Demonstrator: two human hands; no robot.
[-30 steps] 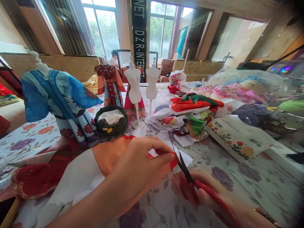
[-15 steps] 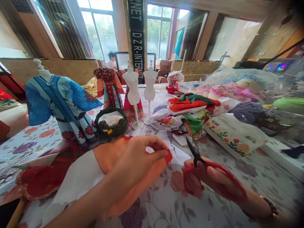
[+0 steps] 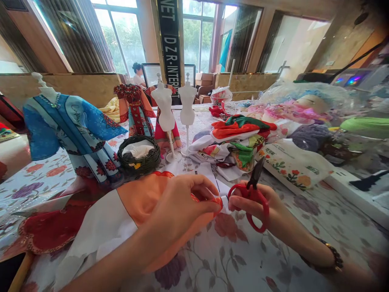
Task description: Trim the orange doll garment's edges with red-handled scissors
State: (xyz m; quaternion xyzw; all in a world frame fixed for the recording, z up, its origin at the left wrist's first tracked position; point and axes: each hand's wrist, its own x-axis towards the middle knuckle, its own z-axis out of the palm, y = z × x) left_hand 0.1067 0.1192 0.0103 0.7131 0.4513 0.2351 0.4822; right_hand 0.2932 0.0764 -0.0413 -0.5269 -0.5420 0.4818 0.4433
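Observation:
My left hand (image 3: 185,202) pinches the red-trimmed edge of an orange and white cloth (image 3: 133,198), which spreads over the floral tablecloth to the left. Close beside it on the right, my right hand (image 3: 258,202) holds red-handled scissors (image 3: 257,194), their dark blades pointing up and away from the cloth. The fingertips of my right hand are at the white end by the cloth's edge; whether they grip it is hard to tell. Behind the hands lies white fabric (image 3: 209,174).
A doll form in a blue robe (image 3: 73,129) stands left, near a dark woven basket (image 3: 139,156). Two bare white forms (image 3: 164,107) stand behind the hands. Folded clothes (image 3: 240,138) and a flowered packet (image 3: 298,166) lie right. A person (image 3: 138,76) sits far back.
My right hand has turned and moved in beside my left hand. The scissors have swung from leaning left to pointing up. My left hand still holds the cloth edge.

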